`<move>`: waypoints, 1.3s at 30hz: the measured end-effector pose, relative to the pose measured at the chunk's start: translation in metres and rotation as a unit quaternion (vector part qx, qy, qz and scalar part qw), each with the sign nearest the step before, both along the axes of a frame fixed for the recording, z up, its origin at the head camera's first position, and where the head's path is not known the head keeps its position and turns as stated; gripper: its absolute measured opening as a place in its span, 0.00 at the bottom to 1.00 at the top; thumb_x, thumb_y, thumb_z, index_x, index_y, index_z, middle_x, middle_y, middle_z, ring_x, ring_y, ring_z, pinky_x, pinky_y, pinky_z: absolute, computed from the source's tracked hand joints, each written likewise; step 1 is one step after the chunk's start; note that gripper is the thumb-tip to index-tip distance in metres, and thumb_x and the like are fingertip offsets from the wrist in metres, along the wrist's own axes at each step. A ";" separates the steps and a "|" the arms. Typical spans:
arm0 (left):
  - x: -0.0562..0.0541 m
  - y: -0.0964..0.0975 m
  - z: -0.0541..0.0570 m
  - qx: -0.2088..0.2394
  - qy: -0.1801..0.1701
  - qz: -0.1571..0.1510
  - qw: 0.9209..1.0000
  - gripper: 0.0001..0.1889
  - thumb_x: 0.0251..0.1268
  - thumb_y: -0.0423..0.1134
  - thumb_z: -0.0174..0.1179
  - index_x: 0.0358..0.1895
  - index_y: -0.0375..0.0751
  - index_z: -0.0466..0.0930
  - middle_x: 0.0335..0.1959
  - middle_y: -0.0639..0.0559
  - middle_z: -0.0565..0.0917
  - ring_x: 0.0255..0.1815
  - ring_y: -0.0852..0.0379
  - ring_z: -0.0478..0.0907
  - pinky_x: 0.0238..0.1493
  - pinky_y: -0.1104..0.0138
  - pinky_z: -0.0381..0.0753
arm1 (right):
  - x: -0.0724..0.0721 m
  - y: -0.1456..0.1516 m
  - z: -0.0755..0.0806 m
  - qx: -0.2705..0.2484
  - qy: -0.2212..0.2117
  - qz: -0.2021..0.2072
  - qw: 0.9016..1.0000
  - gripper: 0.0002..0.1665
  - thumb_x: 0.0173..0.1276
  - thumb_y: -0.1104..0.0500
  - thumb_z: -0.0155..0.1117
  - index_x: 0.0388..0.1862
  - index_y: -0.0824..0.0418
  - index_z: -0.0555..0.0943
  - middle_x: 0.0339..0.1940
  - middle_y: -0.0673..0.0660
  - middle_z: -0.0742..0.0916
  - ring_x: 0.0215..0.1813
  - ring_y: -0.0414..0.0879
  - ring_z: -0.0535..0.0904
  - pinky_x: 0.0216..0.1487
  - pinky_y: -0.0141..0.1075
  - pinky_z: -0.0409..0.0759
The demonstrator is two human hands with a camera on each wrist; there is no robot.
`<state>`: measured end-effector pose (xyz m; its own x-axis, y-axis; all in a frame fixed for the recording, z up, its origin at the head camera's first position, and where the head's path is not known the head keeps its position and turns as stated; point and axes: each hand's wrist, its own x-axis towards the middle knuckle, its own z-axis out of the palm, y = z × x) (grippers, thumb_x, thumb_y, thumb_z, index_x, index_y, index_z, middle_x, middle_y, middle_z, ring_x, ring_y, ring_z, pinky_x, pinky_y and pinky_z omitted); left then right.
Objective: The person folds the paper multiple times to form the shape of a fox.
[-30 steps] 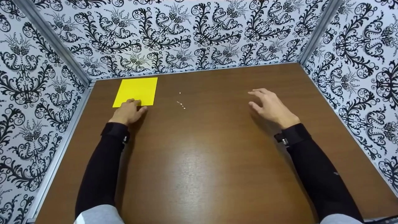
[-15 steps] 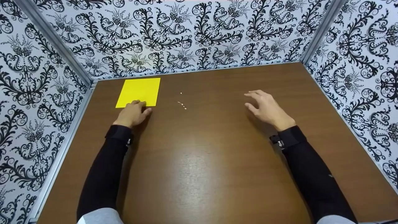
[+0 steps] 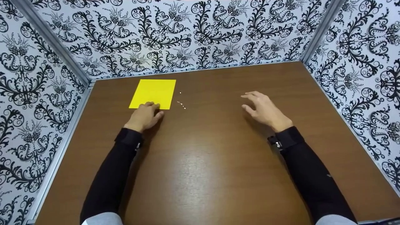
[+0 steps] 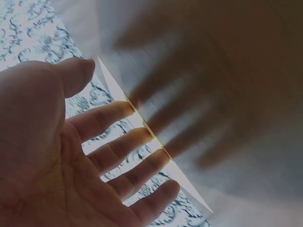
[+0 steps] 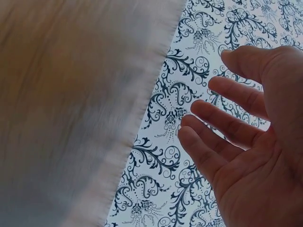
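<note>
A flat yellow square sheet [image 3: 154, 92] lies on the brown table toward the back left. My left hand [image 3: 144, 117] rests its fingertips on the sheet's near edge, thumb off to the right side. In the left wrist view the sheet [image 4: 111, 84] shows as a thin bright sliver, and the fingertips [image 4: 144, 135] press on it with the fingers nearly straight. My right hand [image 3: 265, 111] hovers low over the right half of the table, fingers loosely bent and holding nothing. The right wrist view shows the same relaxed hand [image 5: 246, 137] with its fingers apart.
Several tiny white bits [image 3: 181, 104] lie on the wooden table [image 3: 200, 150] just right of the sheet. Patterned black-and-white panels [image 3: 193, 34] wall in the table at the back and both sides, with metal posts [image 3: 322, 31] at the corners.
The yellow sheet has slid to the right along with my left hand, closer to the white bits. My right hand has drifted slightly left.
</note>
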<state>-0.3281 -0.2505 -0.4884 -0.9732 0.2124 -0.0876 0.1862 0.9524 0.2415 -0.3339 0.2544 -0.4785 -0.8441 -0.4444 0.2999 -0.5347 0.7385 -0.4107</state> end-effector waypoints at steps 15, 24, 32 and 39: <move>0.017 0.051 -0.002 0.008 0.046 -0.043 0.998 0.29 0.95 0.52 0.58 0.83 0.36 0.80 0.84 0.27 0.78 0.82 0.19 0.76 0.86 0.31 0.76 | 0.003 -0.013 -0.004 0.007 0.006 0.017 1.000 0.28 0.86 0.58 0.73 0.78 0.69 0.84 0.78 0.74 0.86 0.81 0.72 0.82 0.86 0.66 0.78; 0.027 0.080 -0.005 0.011 0.062 -0.069 0.996 0.28 0.94 0.53 0.59 0.82 0.39 0.83 0.81 0.29 0.82 0.79 0.22 0.80 0.81 0.34 0.81 | 0.004 -0.019 -0.005 0.007 0.008 0.031 0.999 0.27 0.87 0.58 0.73 0.77 0.69 0.85 0.78 0.73 0.87 0.81 0.70 0.83 0.86 0.64 0.78; 0.035 0.105 -0.006 0.012 0.066 -0.095 0.993 0.28 0.95 0.54 0.58 0.82 0.41 0.83 0.81 0.32 0.83 0.80 0.25 0.79 0.82 0.37 0.81 | 0.008 -0.022 -0.006 0.009 0.013 0.039 0.999 0.26 0.87 0.58 0.72 0.76 0.70 0.86 0.77 0.73 0.87 0.80 0.71 0.83 0.85 0.65 0.79; 0.045 0.126 -0.002 0.020 0.071 -0.125 0.989 0.27 0.94 0.52 0.61 0.80 0.39 0.85 0.79 0.31 0.84 0.79 0.26 0.81 0.83 0.39 0.81 | 0.013 -0.027 -0.006 0.011 0.020 0.049 0.999 0.25 0.86 0.58 0.73 0.74 0.70 0.87 0.76 0.74 0.87 0.78 0.71 0.84 0.84 0.65 0.81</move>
